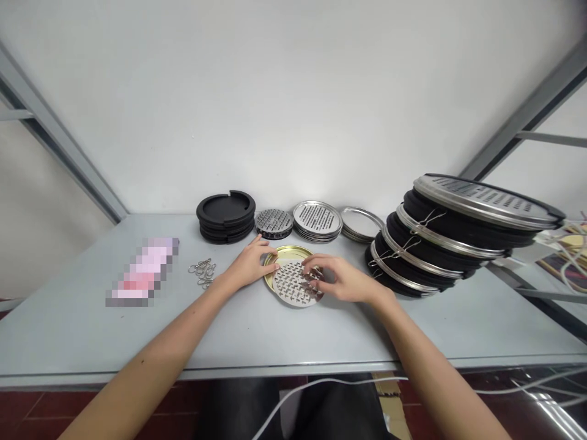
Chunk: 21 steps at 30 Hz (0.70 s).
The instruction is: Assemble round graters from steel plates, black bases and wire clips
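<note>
A round gold-coloured lid or ring (pixel 288 251) lies on the grey table in front of me. A perforated metal grater disc (pixel 296 287) overlaps it, its near edge sticking out over the ring's front rim. My left hand (pixel 257 261) rests at the ring's left rim, thumb and fingers apart, the thumb by the disc's edge. My right hand (pixel 337 276) is curved over the right side of the disc, thumb and fingers spaced apart, the fingertips touching or just above it.
Behind stand black rings (pixel 225 209), small grater discs (pixel 274 221), larger grater discs (pixel 317 218) and metal rings (pixel 362 223). Wire clips (pixel 204 270) and a pixelated object (pixel 144 269) lie left. A tall leaning stack of black-and-metal assemblies (pixel 440 244) stands right.
</note>
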Available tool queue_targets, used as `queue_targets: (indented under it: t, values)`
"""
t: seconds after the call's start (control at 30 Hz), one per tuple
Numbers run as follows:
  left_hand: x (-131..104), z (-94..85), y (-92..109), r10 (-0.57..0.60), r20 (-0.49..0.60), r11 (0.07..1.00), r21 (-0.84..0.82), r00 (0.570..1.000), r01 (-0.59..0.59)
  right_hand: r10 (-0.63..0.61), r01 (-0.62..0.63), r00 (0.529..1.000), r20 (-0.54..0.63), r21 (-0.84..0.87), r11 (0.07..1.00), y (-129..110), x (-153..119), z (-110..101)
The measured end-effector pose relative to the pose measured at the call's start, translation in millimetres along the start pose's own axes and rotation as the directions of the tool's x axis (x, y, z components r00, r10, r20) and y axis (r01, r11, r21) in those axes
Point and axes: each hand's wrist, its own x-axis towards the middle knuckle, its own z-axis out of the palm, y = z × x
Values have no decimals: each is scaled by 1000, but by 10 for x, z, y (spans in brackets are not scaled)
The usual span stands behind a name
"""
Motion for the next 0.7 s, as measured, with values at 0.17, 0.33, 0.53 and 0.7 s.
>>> queue_targets:
  t: [0.17,0.33,0.53,0.7]
  values:
    - [-7,-9,-5,18,-10,1000,13,1000,-18,-15,-1,988,-154,-103,995,90,14,24]
    - [-2,-6,11,36,-21,999,30,999,-35,-18,-5,993,-113,-201,980,121,-12,-3]
    - [-35,-45,-6,62,-10,994,88,998,-61,22,-36,997,-72,-207,978,112,-12,-2]
    - [-251,-168,-39,169,6,985,24,986,-169,-16,0,997,-72,-221,975,131,-5,13]
